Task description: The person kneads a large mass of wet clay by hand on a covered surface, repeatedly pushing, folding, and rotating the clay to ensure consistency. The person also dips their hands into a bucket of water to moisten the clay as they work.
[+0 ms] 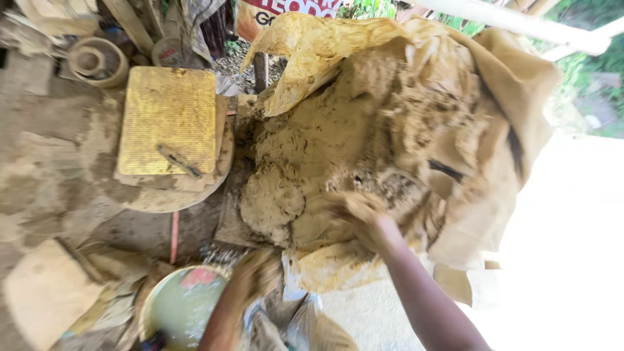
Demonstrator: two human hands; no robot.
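Muddy yard; right hand (364, 218) digging into clay heap (338, 149), left hand (257, 276) blurred.

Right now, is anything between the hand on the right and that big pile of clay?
No, nothing visible. The right hand is already on the clay pile. The covering sheet is folded back. The left hand is blurred, near the bucket.

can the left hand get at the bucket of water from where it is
Probably yes. The left hand hangs blurred just beside the rim of the bucket, with nothing between them. The right hand is off on the clay heap, out of the way.
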